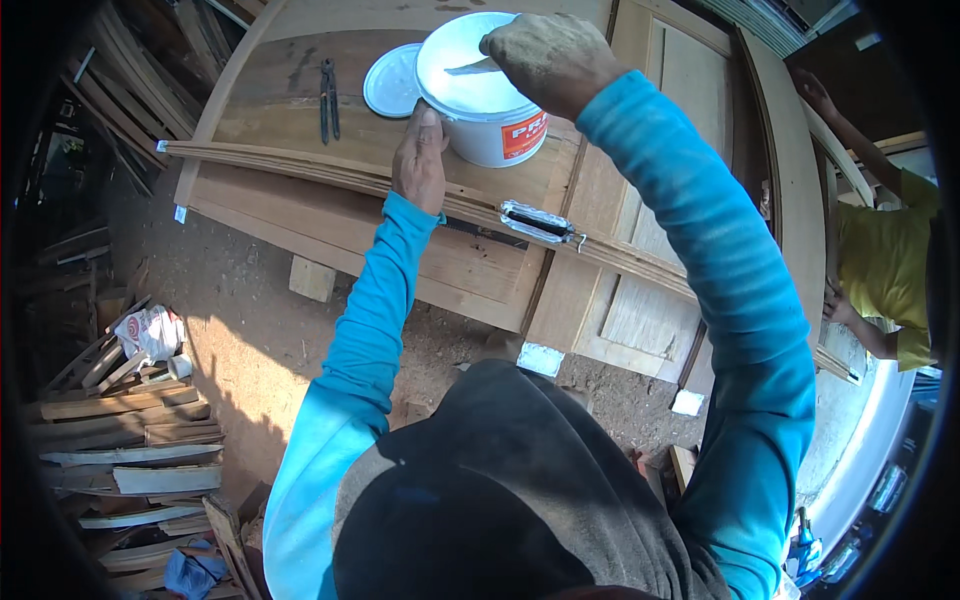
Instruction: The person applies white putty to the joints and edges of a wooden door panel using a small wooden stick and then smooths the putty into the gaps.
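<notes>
A white plastic tub (pixel 485 140) with a red label stands on a stack of wooden door panels (pixel 560 320), holding a white paste (pixel 460 50). My left hand (pixel 420 160) grips the near left side of its rim, thumb up. Over the tub, my right hand (pixel 552 62) is closed on a flat spatula-like tool (pixel 472 69), its blade reaching into the paste; the grip end is hidden in the fist. The white lid (pixel 390 85) lies just left of the tub. Further left are dark pincers (pixel 329 102) on the wood.
Long thin wooden strips (pixel 300 160) run across the panels in front of the tub, beside a foil-wrapped piece (pixel 537 222). Scrap wood (pixel 140 435) is piled at lower left. Another person in a yellow shirt (pixel 885 265) is at the right, near an upright panel (pixel 790 170).
</notes>
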### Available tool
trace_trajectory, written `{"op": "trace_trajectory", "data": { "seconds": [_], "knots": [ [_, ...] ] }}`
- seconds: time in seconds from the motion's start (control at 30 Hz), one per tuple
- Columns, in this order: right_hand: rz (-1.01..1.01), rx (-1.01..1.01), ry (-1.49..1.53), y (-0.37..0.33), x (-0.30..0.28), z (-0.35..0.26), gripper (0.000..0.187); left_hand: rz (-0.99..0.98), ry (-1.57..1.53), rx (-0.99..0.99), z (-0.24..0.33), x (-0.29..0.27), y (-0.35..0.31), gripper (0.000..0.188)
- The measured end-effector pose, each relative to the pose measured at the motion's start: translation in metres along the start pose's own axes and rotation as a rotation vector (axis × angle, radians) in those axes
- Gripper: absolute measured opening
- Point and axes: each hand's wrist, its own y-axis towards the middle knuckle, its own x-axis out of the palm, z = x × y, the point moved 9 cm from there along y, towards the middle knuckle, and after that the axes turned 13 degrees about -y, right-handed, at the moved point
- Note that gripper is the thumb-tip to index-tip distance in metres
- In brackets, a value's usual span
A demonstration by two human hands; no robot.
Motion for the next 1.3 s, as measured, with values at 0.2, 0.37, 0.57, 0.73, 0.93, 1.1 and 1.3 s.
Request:
{"op": "trace_trajectory", "data": {
  "seconds": [0.2,0.37,0.57,0.73,0.93,1.1,1.3],
  "knots": [
    [-0.569,-0.192,0.199,0.046,0.067,-0.05,0.037,0.04,0.159,0.087,0.055,-0.04,-0.101,0.064],
    [-0.536,-0.191,0.282,0.019,0.066,0.002,0.063,-0.013,0.252,-0.012,0.043,-0.059,-0.196,0.054],
    [-0.459,0.341,0.838,-0.051,-0.015,0.02,0.041,0.17,0.237,-0.282,0.01,-0.105,-0.34,0.052],
    [-0.124,0.714,1.234,-0.136,0.035,0.022,0.061,0.072,0.15,-0.451,-0.025,-0.064,-0.386,0.054],
    [0.093,0.923,1.326,-0.131,0.074,-0.009,0.054,-0.074,0.197,-0.455,-0.027,-0.03,-0.405,0.054],
    [0.201,0.853,1.191,-0.133,0.037,0.0,0.052,-0.14,0.231,-0.477,-0.041,-0.016,-0.383,0.052],
    [0.488,0.799,1.657,-0.204,-0.059,0.031,0.048,-0.334,0.236,-0.43,-0.038,0.039,-0.346,0.048]
  ]
}}
